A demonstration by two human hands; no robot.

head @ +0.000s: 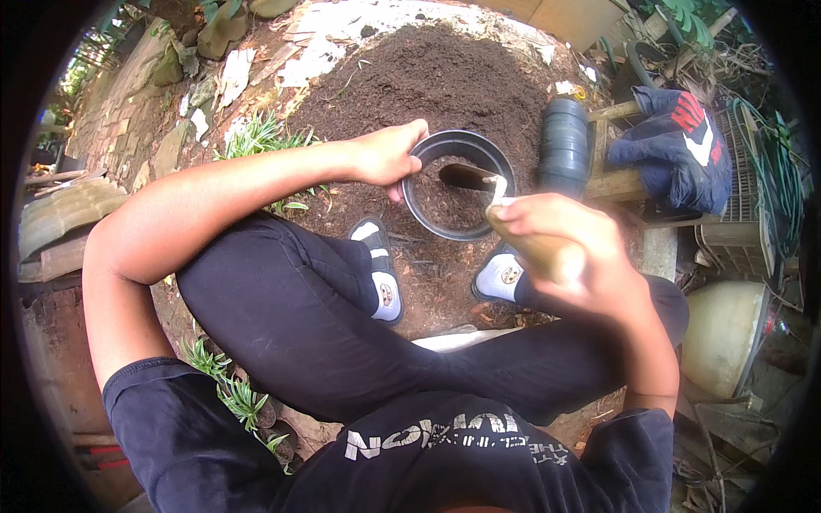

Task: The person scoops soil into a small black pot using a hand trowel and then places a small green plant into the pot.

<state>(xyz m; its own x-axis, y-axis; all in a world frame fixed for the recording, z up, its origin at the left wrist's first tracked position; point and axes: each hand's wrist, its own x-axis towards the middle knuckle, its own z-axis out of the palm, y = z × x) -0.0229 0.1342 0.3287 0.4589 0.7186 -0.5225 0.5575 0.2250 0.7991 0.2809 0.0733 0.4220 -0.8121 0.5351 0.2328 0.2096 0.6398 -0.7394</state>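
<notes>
My left hand (394, 160) grips the left rim of a round black plastic plant pot (458, 142), which is tilted so its inside faces me. Loose brown soil (442, 202) lies in the pot. In my right hand (577, 237) is the thick wooden handle (535, 247) of a hand trowel, slightly blurred. The trowel's metal blade (471, 177) reaches into the pot over the soil. Beyond the pot a broad heap of dark soil (442, 77) covers the ground.
A stack of black pots (564, 144) lies right of the heap. Beside it, a dark blue cloth (680, 151) drapes a wooden stool (600, 147). Spider plants (256, 138) grow at left. My sandalled feet (385, 282) flank the pot. A pale basin (725, 336) stands far right.
</notes>
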